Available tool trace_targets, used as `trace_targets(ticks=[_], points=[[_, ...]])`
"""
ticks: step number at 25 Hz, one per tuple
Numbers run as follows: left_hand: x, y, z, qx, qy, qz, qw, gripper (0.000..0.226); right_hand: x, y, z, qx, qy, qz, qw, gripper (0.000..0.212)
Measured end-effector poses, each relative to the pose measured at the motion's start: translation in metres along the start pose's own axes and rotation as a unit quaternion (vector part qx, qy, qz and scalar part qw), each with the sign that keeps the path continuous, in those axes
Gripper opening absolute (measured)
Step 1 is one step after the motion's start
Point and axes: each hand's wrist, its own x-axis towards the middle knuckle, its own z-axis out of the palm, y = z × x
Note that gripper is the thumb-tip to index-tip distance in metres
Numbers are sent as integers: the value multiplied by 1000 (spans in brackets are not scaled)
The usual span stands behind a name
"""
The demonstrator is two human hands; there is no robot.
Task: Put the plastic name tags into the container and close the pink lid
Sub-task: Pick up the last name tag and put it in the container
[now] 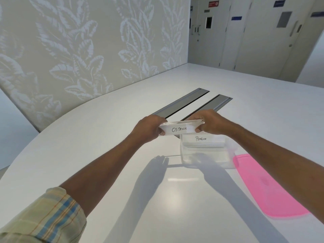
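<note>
A clear plastic name tag (180, 129) with a white card reading OSTRICH is held level in the air. My left hand (149, 128) grips its left end and my right hand (210, 122) grips its right end. It hovers just above and behind the clear container (206, 155), which stands open on the white table. Inside the container lies a stack of name tags (203, 141), the top one reading PENGUIN. The pink lid (268, 186) lies flat on the table to the right of the container, partly under my right forearm.
Two grey metal cable slots (192, 104) are set into the white table (105, 137) behind my hands. A leaf-patterned wall panel (87, 50) borders the table on the left. Doors stand far back on the right.
</note>
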Motion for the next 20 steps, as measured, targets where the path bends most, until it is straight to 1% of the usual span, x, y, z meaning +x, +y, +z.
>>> trace_targets(ticks=[4, 7, 10, 14, 20], points=[[26, 32, 6, -11, -1, 18, 1000, 39, -13, 30, -23, -12, 9, 15, 1000, 53], [45, 55, 14, -7, 0, 28, 1000, 37, -20, 52, -38, -14, 15, 29, 999, 50], [62, 72, 24, 2, -15, 34, 999, 34, -23, 73, -47, -17, 18, 43, 999, 50], [81, 84, 37, 8, -23, 40, 999, 30, -23, 95, -50, -25, 13, 57, 998, 50], [101, 88, 62, 6, -41, 41, 998, 33, -17, 116, -43, -46, -14, 63, 997, 44]])
